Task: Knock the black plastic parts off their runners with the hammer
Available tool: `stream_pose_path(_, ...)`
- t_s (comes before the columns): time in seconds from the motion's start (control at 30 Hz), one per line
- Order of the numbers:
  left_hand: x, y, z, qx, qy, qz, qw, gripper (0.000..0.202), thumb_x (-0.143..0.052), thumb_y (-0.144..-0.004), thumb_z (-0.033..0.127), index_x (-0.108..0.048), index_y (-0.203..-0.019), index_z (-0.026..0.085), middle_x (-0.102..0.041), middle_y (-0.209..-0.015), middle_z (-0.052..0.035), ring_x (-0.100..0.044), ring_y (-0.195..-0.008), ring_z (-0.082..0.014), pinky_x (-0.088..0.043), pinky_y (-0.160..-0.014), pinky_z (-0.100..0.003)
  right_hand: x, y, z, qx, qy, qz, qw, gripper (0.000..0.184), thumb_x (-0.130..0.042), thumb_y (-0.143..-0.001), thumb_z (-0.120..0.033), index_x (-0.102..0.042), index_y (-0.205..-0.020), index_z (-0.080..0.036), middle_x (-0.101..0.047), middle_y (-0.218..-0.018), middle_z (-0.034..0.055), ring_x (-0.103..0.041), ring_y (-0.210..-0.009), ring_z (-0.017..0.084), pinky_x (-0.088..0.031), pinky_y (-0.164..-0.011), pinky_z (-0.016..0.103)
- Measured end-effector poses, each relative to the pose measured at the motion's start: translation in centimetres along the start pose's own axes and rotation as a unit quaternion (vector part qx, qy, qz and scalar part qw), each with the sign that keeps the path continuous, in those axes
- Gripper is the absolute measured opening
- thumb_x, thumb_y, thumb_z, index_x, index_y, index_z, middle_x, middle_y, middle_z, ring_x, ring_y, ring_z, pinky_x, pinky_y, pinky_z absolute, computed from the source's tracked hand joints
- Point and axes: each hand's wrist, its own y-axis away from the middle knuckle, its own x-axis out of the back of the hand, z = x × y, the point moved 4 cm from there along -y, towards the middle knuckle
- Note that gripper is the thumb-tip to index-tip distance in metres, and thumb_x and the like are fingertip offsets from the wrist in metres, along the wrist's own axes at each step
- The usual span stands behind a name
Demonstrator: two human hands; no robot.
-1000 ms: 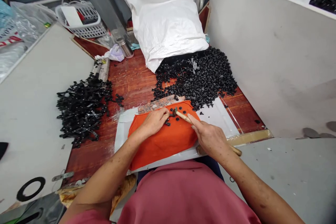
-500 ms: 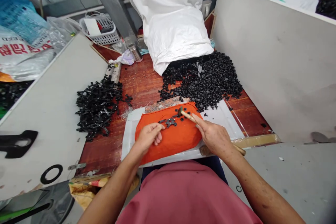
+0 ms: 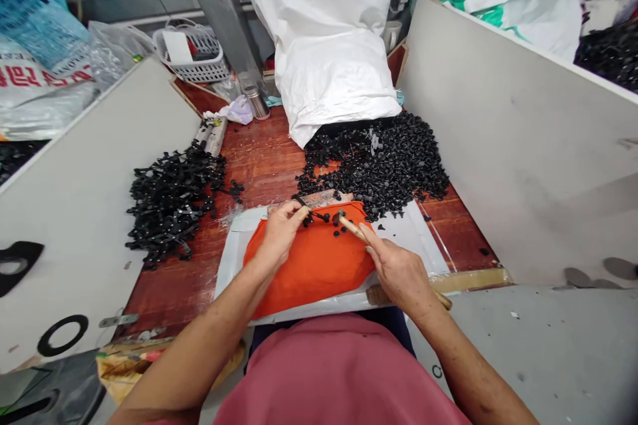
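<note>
My left hand is closed, pinching a black jointed plastic part above the far side of an orange cloth. In my right hand is a small hammer, gripped by its wooden handle. The dark hammer head rests low over the cloth, close to the held part. Several small round black pieces lie on the cloth around the head. My left fingers partly hide the black part.
A big heap of small black pieces spreads below a white sack. Another pile of black jointed parts lies at left. Grey boards wall both sides. A white basket and a metal cup stand behind.
My left hand has moved away from me and lifted the black part off the middle of the cloth, turning it. The hammer stays in my right hand near the same pieces.
</note>
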Motion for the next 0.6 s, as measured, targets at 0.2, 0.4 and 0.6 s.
stream_pose_path(0.2,2.2,1.0,2.9,0.014,-0.007,-0.102,0.995,0.03,-0.075,-0.071,0.045,-0.068,-0.082,0.018,-0.069,-0.085,-0.0043,-0.059,-0.081,-0.0174,-0.047,-0.075,-0.027,1.5,3.3,2.3,-0.043,-0.144,0.069,0.986,0.049,-0.04,-0.109,-0.03,-0.043,-0.158,-0.034,-0.07,-0.136,0.0053,-0.072,-0.114,0.022,-0.06,-0.094,0.035)
stream_pose_path(0.4,0.3,2.6,0.4,0.135,0.028,-0.196,0.971,0.024,-0.06,-0.078,0.043,-0.06,-0.079,0.019,-0.061,-0.079,-0.0026,-0.053,-0.068,-0.0159,-0.047,-0.062,-0.027,-1.0,7.0,2.5,-0.054,-0.154,0.024,0.986,0.055,-0.041,-0.106,-0.022,-0.041,-0.158,-0.036,-0.076,-0.124,0.0054,-0.077,-0.101,0.023,-0.064,-0.08,0.035)
stream_pose_path(0.6,-1.8,2.6,-0.1,0.099,-0.05,-0.232,0.967,0.043,-0.063,-0.083,0.062,-0.058,-0.078,0.02,-0.051,-0.071,0.0014,-0.044,-0.062,-0.0122,-0.036,-0.057,-0.023,-2.5,7.9,2.1,-0.074,-0.115,-0.004,0.991,0.055,-0.041,-0.105,-0.024,-0.039,-0.16,-0.036,-0.079,-0.111,0.0054,-0.077,-0.092,0.025,-0.062,-0.07,0.035)
